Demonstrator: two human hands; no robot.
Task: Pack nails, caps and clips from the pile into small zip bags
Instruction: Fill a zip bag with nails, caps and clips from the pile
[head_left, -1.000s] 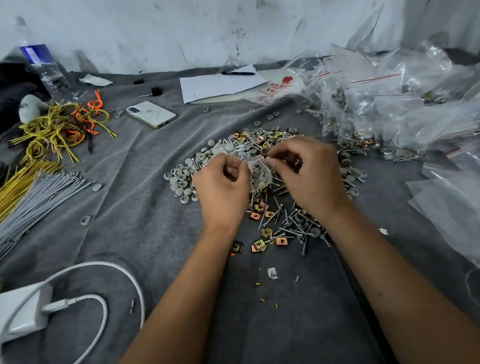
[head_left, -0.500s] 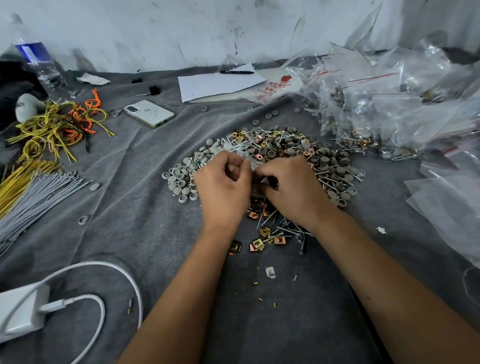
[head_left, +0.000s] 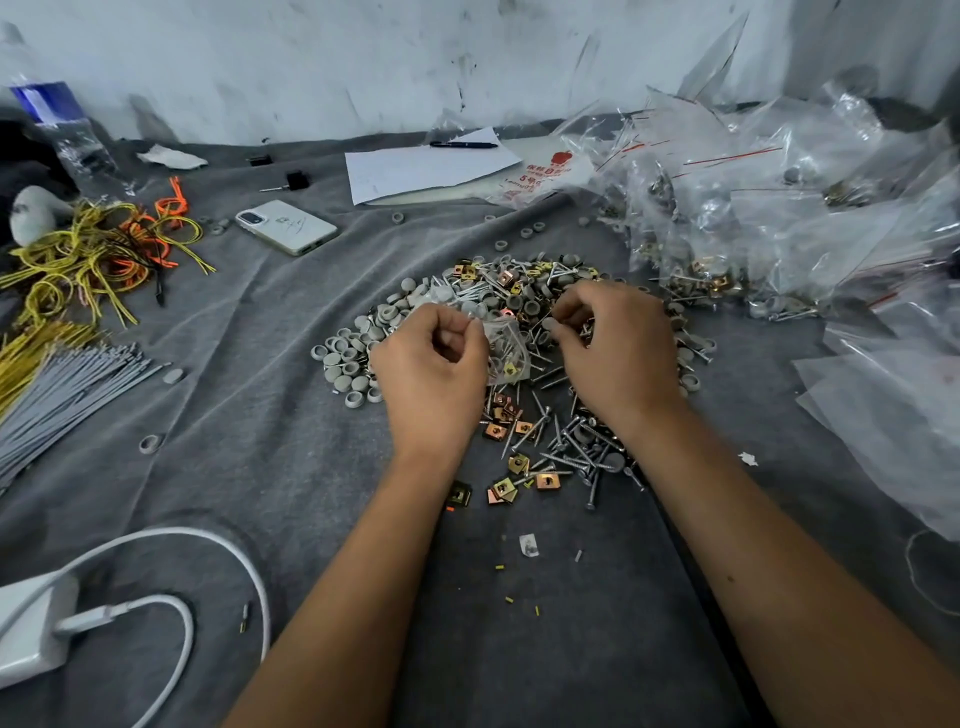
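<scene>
Left hand (head_left: 431, 364) is pinching a crinkled clear zip bag (head_left: 506, 353) by its rim — right hand (head_left: 613, 348) fingertips are curling onto the pile (head_left: 524, 296) of round grey caps, steel nails, brassy square clips just beyond.

You're at a makeshift packing bench: grey cloth (head_left: 208, 415), hardware pile (head_left: 519, 291), heaped plastic bags (head_left: 779, 218), scuffed wall (head_left: 363, 62).

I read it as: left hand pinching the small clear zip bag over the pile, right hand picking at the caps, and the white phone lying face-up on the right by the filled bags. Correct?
One thing is off. The head view shows the white phone on the left, near the yellow and orange wire bundle, not by the filled clear bags. The rest holds: the left hand pinches the small clear zip bag, and the right hand picks at the pile of grey caps, nails and clips.
</scene>
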